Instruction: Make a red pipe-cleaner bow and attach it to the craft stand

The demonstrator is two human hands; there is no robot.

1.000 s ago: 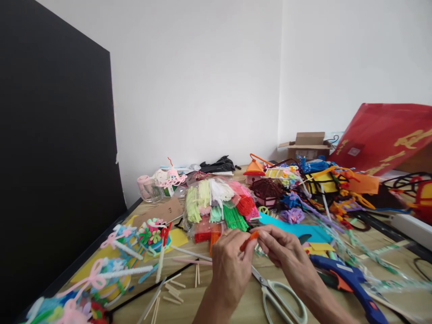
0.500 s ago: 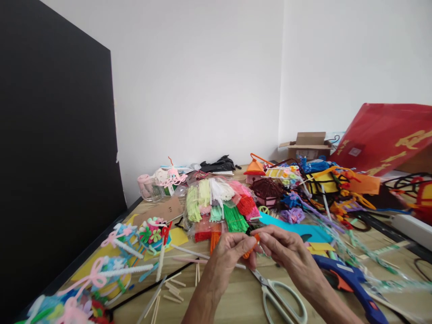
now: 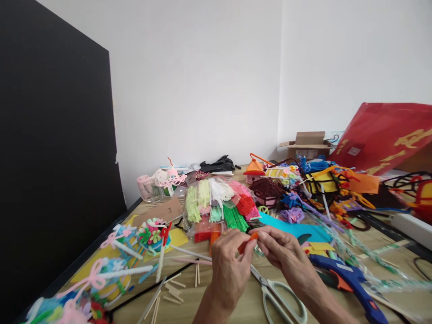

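Between the fingertips of both hands is a small coiled piece of orange pipe cleaner [image 3: 254, 236]. My left hand [image 3: 231, 261] pinches its left part, thumb pressed against the fingers, and covers much of it. From the other side, my right hand [image 3: 285, 254] grips the right end with thumb and fingertips. Just below the hands, white-handled scissors [image 3: 263, 283] lie on the wooden table, blades pointing up and left. Behind the hands sit bagged bundles of pipe cleaners, among them a green bundle [image 3: 235, 218] and an orange bundle [image 3: 215, 236].
A blue glue gun [image 3: 354, 279] lies to the right, near crumpled plastic wrappers [image 3: 378, 265]. Short wooden sticks [image 3: 173, 291] and finished fuzzy flower crafts [image 3: 153, 236] are on the left. Several colourful craft pieces and an open cardboard box [image 3: 308, 144] fill the back right.
My left hand has turned inward and shifted slightly right, its fingers now covering more of the orange pipe cleaner. My right hand has dipped and moved slightly left.
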